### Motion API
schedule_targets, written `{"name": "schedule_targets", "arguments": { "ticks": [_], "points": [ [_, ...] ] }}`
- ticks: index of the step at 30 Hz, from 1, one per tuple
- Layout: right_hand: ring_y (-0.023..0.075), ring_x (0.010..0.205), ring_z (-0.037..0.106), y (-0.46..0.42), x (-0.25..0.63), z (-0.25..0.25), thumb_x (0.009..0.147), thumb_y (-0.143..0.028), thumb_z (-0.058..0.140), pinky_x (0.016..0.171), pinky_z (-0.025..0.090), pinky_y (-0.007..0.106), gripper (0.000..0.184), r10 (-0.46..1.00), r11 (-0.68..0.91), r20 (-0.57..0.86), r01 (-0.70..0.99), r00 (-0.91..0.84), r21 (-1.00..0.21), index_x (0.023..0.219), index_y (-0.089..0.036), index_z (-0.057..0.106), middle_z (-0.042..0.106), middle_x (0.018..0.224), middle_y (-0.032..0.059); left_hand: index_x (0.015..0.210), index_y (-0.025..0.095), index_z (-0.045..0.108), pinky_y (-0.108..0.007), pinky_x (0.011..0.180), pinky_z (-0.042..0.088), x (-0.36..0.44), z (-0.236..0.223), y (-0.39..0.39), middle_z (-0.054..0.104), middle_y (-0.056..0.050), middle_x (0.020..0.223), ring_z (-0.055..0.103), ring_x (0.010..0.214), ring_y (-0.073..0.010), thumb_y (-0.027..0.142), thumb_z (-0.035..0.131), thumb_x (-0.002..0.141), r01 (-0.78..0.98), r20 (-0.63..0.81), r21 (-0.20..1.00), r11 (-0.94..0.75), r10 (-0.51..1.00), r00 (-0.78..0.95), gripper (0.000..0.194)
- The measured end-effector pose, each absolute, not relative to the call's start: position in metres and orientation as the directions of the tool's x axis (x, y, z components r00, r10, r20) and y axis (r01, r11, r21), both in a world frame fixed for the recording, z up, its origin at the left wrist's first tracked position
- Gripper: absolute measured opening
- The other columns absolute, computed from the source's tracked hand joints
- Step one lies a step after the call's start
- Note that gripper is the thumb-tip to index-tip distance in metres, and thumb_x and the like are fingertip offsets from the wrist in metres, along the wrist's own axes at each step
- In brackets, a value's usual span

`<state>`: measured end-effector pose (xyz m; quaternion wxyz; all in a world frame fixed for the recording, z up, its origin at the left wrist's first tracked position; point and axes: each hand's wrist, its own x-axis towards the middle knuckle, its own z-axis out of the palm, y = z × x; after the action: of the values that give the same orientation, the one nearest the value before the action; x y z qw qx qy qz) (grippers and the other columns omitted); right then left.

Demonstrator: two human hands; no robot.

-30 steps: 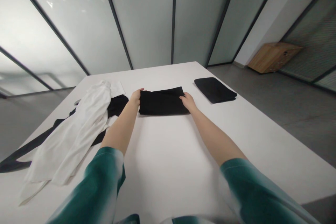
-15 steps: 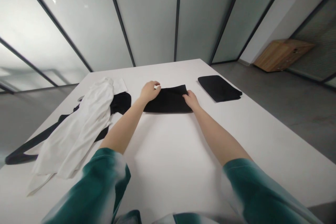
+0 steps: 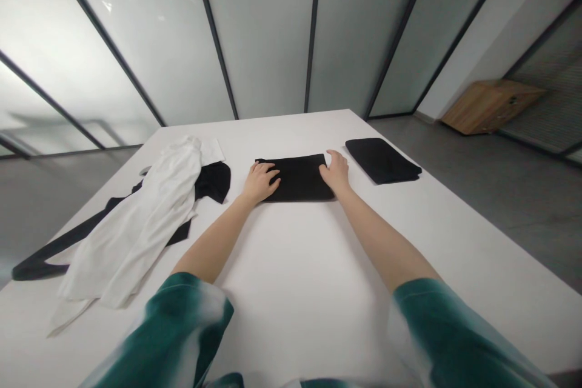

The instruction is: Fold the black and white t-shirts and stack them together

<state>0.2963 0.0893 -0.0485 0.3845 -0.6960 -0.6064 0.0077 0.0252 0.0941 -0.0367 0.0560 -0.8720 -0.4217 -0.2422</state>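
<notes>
Black cloth lay between the two hands, flat on the table in a neat oblong, its long near edge toward the person. The left hand rested over the left end with the fingers spread across the top, laid on rather than pinching. The right hand was at the opposite end, thumb at the edge and fingers lifted beyond it; whether the thumb pressed on the fabric, I cannot tell. The hands stood well apart, with the middle of the oblong bare between them.

Judging by this pose, the step in hand was flattening and squaring a piece that looked folded already. Next, the work seemed to call for a light stroke outward toward each hand, keeping the ends in line, then a grip under both short sides if the piece was to be lifted without slipping out of shape. A tug from one hand alone could skew the layers.

Beyond the right hand, to its right and apart from it, lay a second black piece, also flat and compact. Left of the left hand, a white garment sprawled loosely over dark clothing, parts of which stuck out on both sides.
</notes>
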Motion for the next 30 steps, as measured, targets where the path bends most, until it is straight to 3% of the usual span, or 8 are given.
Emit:
{"name": "schedule_targets", "arguments": {
  "ticks": [3, 8, 13, 16, 19, 22, 25, 30],
  "points": [
    [0.0336, 0.13, 0.044, 0.1, 0.285, -0.03, 0.082, -0.021, 0.047, 0.106, 0.036, 0.052, 0.049, 0.887, 0.152, 0.46, 0.911, 0.045, -0.384, 0.13, -0.016, 0.058, 0.056, 0.138, 0.0161, 0.106, 0.021, 0.075, -0.051, 0.114, 0.03, 0.029, -0.034, 0.089, 0.067, -0.01, 0.117, 0.058, 0.115, -0.0266, 0.033, 0.055, 0.091, 0.746, 0.519, 0.089, -0.66, 0.67, 0.531, 0.028],
    [0.0303, 0.124, 0.051, 0.132, 0.249, -0.01, 0.091, -0.028, 0.049, 0.105, 0.036, 0.047, 0.042, 0.941, 0.292, 0.239, 0.932, -0.24, -0.216, 0.131, -0.02, 0.061, 0.063, 0.131, 0.0129, 0.099, 0.021, 0.076, -0.047, 0.105, 0.039, 0.03, -0.033, 0.086, 0.068, -0.008, 0.109, 0.058, 0.107, -0.0253, 0.029, 0.055, 0.091, 0.722, 0.524, 0.088, -0.686, 0.648, 0.552, 0.024],
    [0.0317, 0.115, 0.056, 0.155, 0.234, -0.015, 0.089, -0.027, 0.057, 0.105, 0.031, 0.05, 0.019, 0.97, 0.211, 0.189, 0.922, -0.155, -0.324, 0.096, -0.021, 0.074, 0.072, 0.107, 0.014, 0.095, 0.02, 0.075, -0.043, 0.095, 0.046, 0.031, -0.03, 0.085, 0.068, -0.01, 0.105, 0.059, 0.103, -0.0251, 0.029, 0.051, 0.093, 0.727, 0.42, 0.141, -0.671, 0.706, 0.57, 0.026],
    [0.0338, 0.118, 0.052, 0.159, 0.235, -0.022, 0.087, -0.022, 0.058, 0.107, 0.025, 0.055, 0.017, 0.973, 0.16, 0.221, 0.895, -0.071, -0.416, 0.092, -0.02, 0.074, 0.071, 0.104, 0.0164, 0.098, 0.019, 0.074, -0.042, 0.095, 0.047, 0.031, -0.031, 0.086, 0.068, -0.011, 0.107, 0.06, 0.103, -0.0253, 0.026, 0.048, 0.092, 0.738, 0.349, 0.2, -0.644, 0.751, 0.56, 0.027],
    [0.0354, 0.123, 0.049, 0.152, 0.234, -0.024, 0.089, -0.021, 0.052, 0.108, 0.025, 0.057, 0.027, 0.968, 0.16, 0.244, 0.907, -0.066, -0.389, 0.106, -0.019, 0.072, 0.067, 0.117, 0.0184, 0.119, 0.02, 0.068, -0.045, 0.107, 0.04, 0.031, -0.034, 0.085, 0.063, -0.011, 0.126, 0.052, 0.124, -0.0275, 0.027, 0.049, 0.091, 0.754, 0.342, 0.213, -0.621, 0.77, 0.538, 0.035],
    [0.033, 0.132, 0.043, 0.135, 0.229, -0.023, 0.094, -0.031, 0.045, 0.112, 0.024, 0.053, 0.042, 0.92, 0.334, 0.318, 0.881, -0.228, -0.335, 0.131, -0.018, 0.06, 0.056, 0.139, 0.0162, 0.143, 0.021, 0.049, -0.049, 0.116, 0.028, 0.03, -0.038, 0.087, 0.044, -0.01, 0.152, 0.032, 0.143, -0.0303, 0.03, 0.048, 0.09, 0.773, 0.304, 0.188, -0.605, 0.785, 0.54, 0.053],
    [0.031, 0.14, 0.036, 0.116, 0.227, -0.024, 0.094, -0.046, 0.046, 0.116, 0.021, 0.05, 0.053, 0.897, 0.435, 0.226, 0.85, -0.38, -0.298, 0.141, -0.022, 0.051, 0.046, 0.151, 0.0121, 0.15, 0.022, 0.039, -0.05, 0.118, 0.023, 0.03, -0.039, 0.09, 0.029, -0.01, 0.161, 0.024, 0.148, -0.0308, 0.034, 0.046, 0.091, 0.788, 0.221, 0.177, -0.589, 0.804, 0.552, 0.06],
    [0.038, 0.145, 0.026, 0.091, 0.238, -0.036, 0.089, -0.063, 0.049, 0.116, 0.011, 0.061, 0.067, 0.983, 0.179, 0.024, 0.921, -0.182, -0.347, 0.143, -0.024, 0.05, 0.037, 0.156, 0.0139, 0.153, 0.027, 0.033, -0.057, 0.117, 0.021, 0.034, -0.035, 0.101, 0.027, -0.009, 0.162, 0.025, 0.148, -0.0323, 0.04, 0.043, 0.093, 0.836, 0.072, 0.236, -0.495, 0.867, 0.493, 0.062]
  ]
}}
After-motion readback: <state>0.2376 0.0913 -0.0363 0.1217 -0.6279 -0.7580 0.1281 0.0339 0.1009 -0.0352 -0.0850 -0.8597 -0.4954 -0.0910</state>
